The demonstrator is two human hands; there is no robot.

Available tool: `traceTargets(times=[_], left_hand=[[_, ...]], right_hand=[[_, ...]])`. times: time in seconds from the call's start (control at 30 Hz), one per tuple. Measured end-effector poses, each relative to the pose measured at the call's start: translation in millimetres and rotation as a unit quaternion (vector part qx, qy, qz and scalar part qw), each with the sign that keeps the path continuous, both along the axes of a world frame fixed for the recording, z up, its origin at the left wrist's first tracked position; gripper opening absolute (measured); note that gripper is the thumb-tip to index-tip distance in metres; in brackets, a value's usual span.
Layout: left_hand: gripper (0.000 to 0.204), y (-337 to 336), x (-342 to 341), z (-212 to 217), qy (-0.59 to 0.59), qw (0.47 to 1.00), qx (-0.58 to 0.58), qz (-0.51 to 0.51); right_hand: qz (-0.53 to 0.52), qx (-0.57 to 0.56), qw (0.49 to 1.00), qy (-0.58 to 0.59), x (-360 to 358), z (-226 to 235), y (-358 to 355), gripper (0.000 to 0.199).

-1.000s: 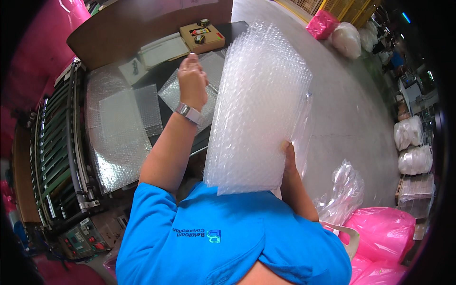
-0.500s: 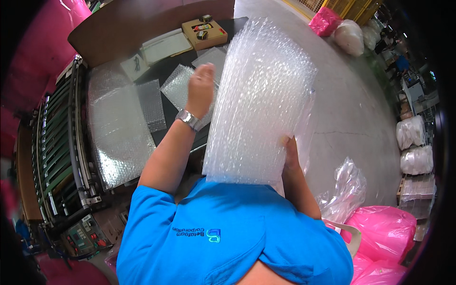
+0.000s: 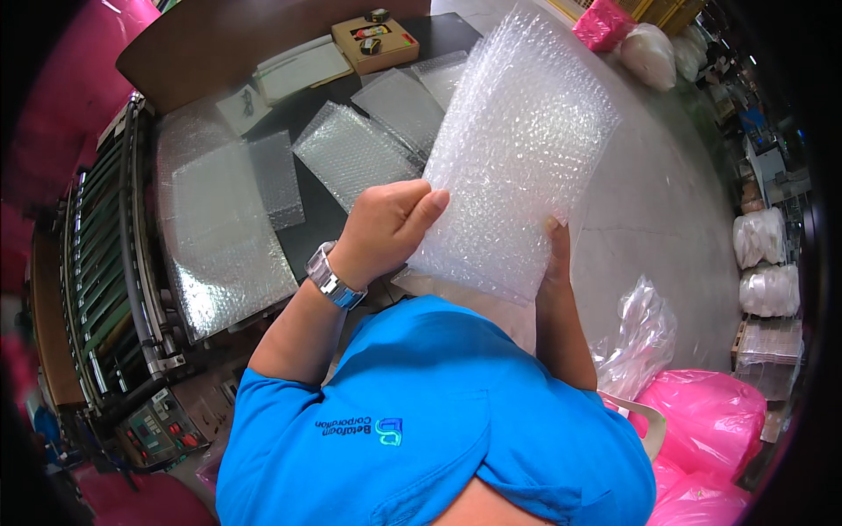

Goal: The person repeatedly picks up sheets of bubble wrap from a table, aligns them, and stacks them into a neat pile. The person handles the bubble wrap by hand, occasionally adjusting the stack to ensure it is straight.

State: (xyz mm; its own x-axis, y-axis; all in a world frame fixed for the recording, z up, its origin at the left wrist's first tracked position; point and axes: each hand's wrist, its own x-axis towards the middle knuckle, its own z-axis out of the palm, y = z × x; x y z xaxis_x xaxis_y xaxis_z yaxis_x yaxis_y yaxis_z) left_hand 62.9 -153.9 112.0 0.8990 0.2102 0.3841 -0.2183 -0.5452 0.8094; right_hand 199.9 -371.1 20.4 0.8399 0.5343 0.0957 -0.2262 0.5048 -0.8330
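A thick stack of clear bubble wrap sheets (image 3: 522, 149) is held up in front of me, tilted with its top leaning right. My left hand (image 3: 395, 219), with a metal watch on the wrist, is closed at the stack's left edge, thumb on top. On the lower right edge my right hand (image 3: 557, 250) grips the stack; its thumb lies on the front face and the other fingers are hidden behind. Behind the stack, more bubble wrap pieces (image 3: 351, 153) lie on the dark table (image 3: 329, 206).
A large bubble wrap sheet (image 3: 224, 237) covers the table's left part, beside a machine with rollers (image 3: 110, 263). Farther back are papers (image 3: 303, 72) and a cardboard box (image 3: 375, 53) with tape rolls. Pink plastic bags (image 3: 706, 421) and crumpled clear film (image 3: 645, 333) are at right.
My left hand has come down from beside the stack and closed on its left edge. The stack has tilted and shifted to the right, uncovering more of the pieces on the table.
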Motion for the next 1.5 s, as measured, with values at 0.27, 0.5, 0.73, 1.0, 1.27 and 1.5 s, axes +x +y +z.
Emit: traceTargets(times=[0.27, 0.5, 0.73, 1.0, 1.27, 1.5], left_hand=[[0.027, 29.6, 3.8, -17.0, -0.173, 0.844, -0.498, 0.097], [0.030, 5.8, -8.4, -27.8, 0.087, 0.974, -0.204, 0.042], [0.033, -14.8, 5.3, -40.1, 0.009, 0.936, -0.353, 0.021], [0.021, 20.0, -1.2, -41.5, -0.148, 0.813, -0.535, 0.175], [0.025, 28.3, -16.4, -32.4, -0.020, 0.905, -0.398, 0.153], [0.032, -9.8, -0.3, -35.4, -0.023, 0.975, -0.220, 0.001]], right_hand=[[-0.008, -0.029, 0.996, 0.087, -1.2, -1.2, -3.0, 0.070], [-0.028, -0.011, 0.988, 0.151, -12.7, 24.8, -0.4, 0.066], [-0.014, -0.030, 0.987, 0.158, -16.5, 21.6, 5.5, 0.069], [0.040, 0.086, 0.975, 0.201, -1.7, 18.5, 9.8, 0.056], [0.030, 0.120, 0.973, 0.192, 4.9, 19.8, 4.5, 0.049], [0.014, 0.008, 0.983, 0.184, -0.9, 8.9, 11.4, 0.061]])
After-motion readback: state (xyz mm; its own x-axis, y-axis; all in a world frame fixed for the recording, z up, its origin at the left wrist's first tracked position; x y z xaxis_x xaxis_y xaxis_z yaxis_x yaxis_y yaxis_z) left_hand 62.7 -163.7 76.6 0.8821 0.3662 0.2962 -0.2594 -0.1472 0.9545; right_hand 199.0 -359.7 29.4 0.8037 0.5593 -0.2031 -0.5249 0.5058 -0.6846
